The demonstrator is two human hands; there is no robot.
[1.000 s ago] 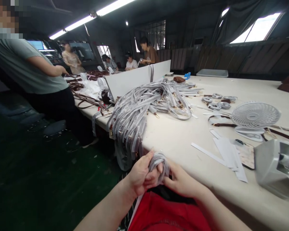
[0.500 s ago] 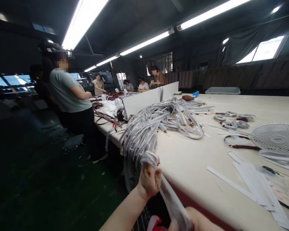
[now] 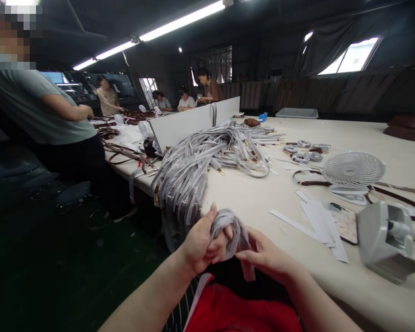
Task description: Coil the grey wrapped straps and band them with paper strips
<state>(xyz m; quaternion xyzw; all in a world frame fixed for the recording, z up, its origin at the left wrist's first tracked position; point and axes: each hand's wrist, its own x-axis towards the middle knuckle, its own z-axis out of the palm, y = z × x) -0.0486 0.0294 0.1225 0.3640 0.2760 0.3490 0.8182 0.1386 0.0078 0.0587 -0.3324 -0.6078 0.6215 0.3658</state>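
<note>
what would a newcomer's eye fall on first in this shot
Probably the big heap of grey-wrapped straps, beside the white divider board and spilling over the edge of the pale table. Next, front and centre, a coiled grey strip in the left hand, with the right hand at its loose end. The round white grille on the right also stands out.

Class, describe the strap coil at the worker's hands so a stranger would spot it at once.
Find the big cream table and its near edge, beyond the red garment. There the left hand grips a grey-wrapped strap coil and the right hand touches it. Unlike the small coils and the loose strap heap on the table, this one is held, with a tail hanging down.
</note>
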